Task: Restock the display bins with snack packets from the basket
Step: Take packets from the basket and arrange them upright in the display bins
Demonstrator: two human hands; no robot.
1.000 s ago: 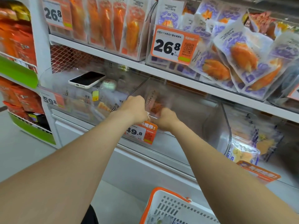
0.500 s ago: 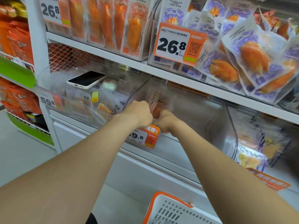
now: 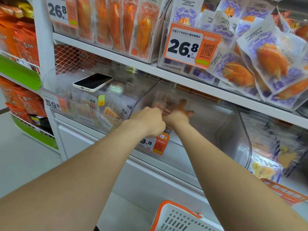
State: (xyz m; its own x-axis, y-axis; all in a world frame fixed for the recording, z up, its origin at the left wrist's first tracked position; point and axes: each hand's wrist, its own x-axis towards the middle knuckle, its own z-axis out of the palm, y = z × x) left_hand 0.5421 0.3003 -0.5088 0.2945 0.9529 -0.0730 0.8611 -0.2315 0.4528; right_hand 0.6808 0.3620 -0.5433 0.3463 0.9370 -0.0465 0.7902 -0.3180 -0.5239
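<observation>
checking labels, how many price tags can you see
5 price tags: upper row left, upper middle; lower row left, middle partly behind the left hand, right. More may be hidden.

Location: a retail shop, snack aisle. White shelving [image 3: 116,55] is carrying clear display bins [image 3: 216,124], which are holding sealed snack packets [image 3: 270,60]. Orange price tags [image 3: 191,45] are showing 26.8 and 59.8. A perforated shopping basket [image 3: 176,219] with an orange rim is sitting below.
</observation>
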